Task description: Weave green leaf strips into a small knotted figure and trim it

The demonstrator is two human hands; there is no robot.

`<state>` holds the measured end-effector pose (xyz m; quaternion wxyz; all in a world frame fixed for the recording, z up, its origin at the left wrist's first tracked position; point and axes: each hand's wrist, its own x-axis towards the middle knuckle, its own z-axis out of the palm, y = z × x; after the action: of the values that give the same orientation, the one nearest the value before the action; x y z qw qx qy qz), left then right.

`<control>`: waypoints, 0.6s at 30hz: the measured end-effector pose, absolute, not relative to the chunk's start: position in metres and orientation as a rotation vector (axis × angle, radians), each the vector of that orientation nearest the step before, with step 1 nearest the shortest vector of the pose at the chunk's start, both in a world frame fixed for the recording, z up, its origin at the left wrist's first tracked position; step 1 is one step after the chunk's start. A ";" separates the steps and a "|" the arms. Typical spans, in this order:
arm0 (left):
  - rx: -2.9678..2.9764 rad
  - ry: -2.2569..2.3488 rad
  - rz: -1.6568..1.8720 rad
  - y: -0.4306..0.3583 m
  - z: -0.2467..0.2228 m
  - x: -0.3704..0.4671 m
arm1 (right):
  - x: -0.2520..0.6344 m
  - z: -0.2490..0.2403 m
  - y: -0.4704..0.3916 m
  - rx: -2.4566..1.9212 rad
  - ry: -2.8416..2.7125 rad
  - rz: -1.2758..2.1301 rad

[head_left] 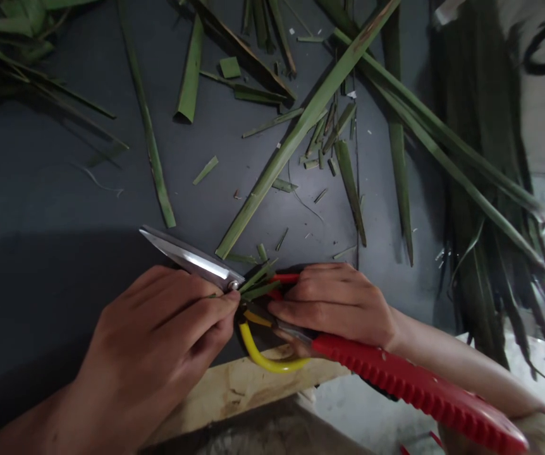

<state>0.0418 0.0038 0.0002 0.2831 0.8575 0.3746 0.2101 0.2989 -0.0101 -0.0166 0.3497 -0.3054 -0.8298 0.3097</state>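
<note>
My left hand [163, 341] is closed, thumb and forefinger pinching narrow green leaf strips [259, 284]. Close by on the right, my right hand [334, 303] has its fingers curled round the blade end of a red-handled utility knife [419, 385]. Its ridged handle runs back across my wrist, and its thin blade reaches toward the strips. Scissors with a yellow loop [272, 363] lie beneath both hands, their steel blade [191, 259] pointing up and left. A red part beside my right fingers is mostly covered, so I cannot tell what it belongs to.
A long leaf strip [296, 139] slants across the dark grey table [64, 189]. Leaf offcuts [320, 151] lie scattered beyond my hands. Bunched leaves [7, 57] are at the far left, and long leaves [476, 158] hang at the right. A pale wooden edge [234, 385] runs nearest me.
</note>
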 end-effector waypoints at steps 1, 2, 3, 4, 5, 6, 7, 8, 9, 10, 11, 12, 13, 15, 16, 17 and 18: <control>2.289 1.001 0.567 0.004 0.000 0.042 | 0.299 -0.017 -0.010 -0.775 -2.156 0.808; 2.284 0.996 0.563 0.004 0.000 0.042 | 0.299 -0.017 -0.009 -0.768 -2.159 0.811; 2.280 0.997 0.561 0.005 0.000 0.042 | 0.299 -0.017 -0.009 -0.768 -2.165 0.810; 2.282 0.995 0.561 0.005 0.000 0.042 | 0.299 -0.017 -0.009 -0.774 -2.170 0.803; 2.284 0.990 0.553 0.005 0.001 0.042 | 0.299 -0.017 -0.009 -0.782 -2.180 0.795; 2.280 0.985 0.544 0.005 0.001 0.042 | 0.298 -0.017 -0.009 -0.789 -2.191 0.786; 2.274 0.980 0.528 0.005 0.001 0.042 | 0.298 -0.017 -0.009 -0.794 -2.204 0.777; 2.268 0.975 0.516 0.005 0.001 0.042 | 0.298 -0.016 -0.009 -0.797 -2.210 0.768; 2.259 0.973 0.505 0.005 0.002 0.042 | 0.297 -0.016 -0.009 -0.801 -2.214 0.763; 2.255 0.976 0.508 0.005 0.002 0.043 | 0.297 -0.016 -0.009 -0.805 -2.217 0.764; 2.252 0.982 0.520 0.006 0.003 0.043 | 0.296 -0.015 -0.009 -0.804 -2.219 0.770; 2.244 0.987 0.526 0.006 0.003 0.043 | 0.296 -0.015 -0.009 -0.801 -2.217 0.773; 2.241 0.992 0.538 0.007 0.004 0.043 | 0.296 -0.015 -0.008 -0.798 -2.217 0.775; 2.254 0.991 0.558 0.007 0.004 0.043 | 0.297 -0.014 -0.008 -0.793 -2.208 0.780; 2.265 0.996 0.572 0.007 0.004 0.043 | 0.297 -0.013 -0.009 -0.797 -2.197 0.788; 2.270 1.003 0.585 0.007 0.004 0.043 | 0.298 -0.013 -0.009 -0.805 -2.190 0.800; 2.273 1.008 0.591 0.006 0.004 0.043 | 0.300 -0.012 -0.010 -0.813 -2.184 0.814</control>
<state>0.0432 0.0065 0.0037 0.2888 0.8513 0.3778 0.2215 0.2995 -0.0098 -0.0123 0.3304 -0.3107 -0.8352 0.3112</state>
